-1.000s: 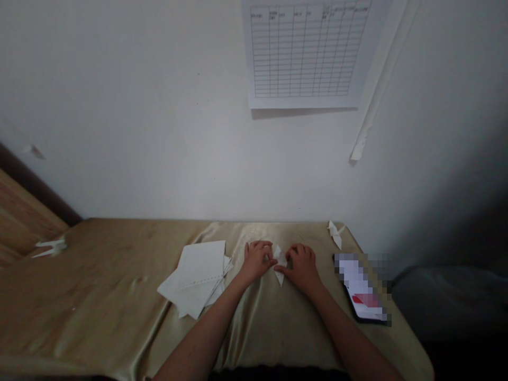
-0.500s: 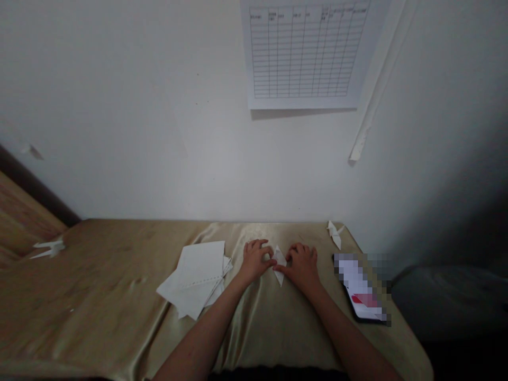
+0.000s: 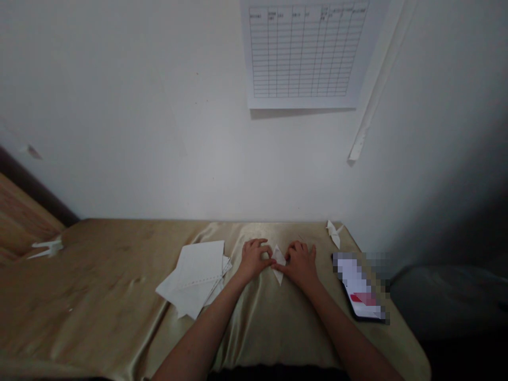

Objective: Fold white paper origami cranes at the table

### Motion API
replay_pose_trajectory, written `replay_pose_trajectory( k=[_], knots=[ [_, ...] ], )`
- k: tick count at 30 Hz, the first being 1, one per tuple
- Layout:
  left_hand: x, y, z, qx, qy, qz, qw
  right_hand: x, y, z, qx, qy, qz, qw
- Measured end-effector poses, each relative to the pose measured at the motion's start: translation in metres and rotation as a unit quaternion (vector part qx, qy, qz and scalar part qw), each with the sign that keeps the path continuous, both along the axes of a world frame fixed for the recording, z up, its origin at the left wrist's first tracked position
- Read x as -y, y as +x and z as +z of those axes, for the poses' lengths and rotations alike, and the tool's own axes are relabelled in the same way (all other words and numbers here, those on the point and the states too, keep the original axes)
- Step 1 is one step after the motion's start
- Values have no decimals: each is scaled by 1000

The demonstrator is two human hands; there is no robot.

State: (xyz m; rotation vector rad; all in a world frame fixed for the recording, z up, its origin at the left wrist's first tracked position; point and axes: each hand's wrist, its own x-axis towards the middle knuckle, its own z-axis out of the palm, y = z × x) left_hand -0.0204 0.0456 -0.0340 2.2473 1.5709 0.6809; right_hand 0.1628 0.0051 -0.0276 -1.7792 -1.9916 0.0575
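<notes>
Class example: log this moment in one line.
left hand: touching folded paper; right hand: touching same; paper stack: at left; phone: at right

White folded paper, slim diamond, pointing forward, on gold cloth

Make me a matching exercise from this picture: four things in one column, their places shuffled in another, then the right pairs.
Things:
1. Small folded paper
2. Pile of white sheets
3. Phone
4. Printed grid sheet

Places:
A. On the cloth, left of the left hand
B. Up on the wall
C. Between the two hands
D. On the cloth, right of the right hand

Pairs: 1-C, 2-A, 3-D, 4-B
</notes>
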Motion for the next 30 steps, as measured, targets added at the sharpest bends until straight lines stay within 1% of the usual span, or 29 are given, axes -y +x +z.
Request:
replay_pose_trajectory(
  k=[7,21,26,30],
  knots=[
    [-1,-1,-1,-1,0,0,1000,-1,-1,4,-1,-36,-2,999],
    [-3,-3,-3,-11,3,-12,1000,1,6,5,-4,-111,19,994],
    [-2,-3,-3,-14,4,-16,1000,0,10,1,-10,-118,31,992],
    [-1,-3,-1,-13,4,-14,1000,1,13,-4,-23,-106,42,993]
  ],
)
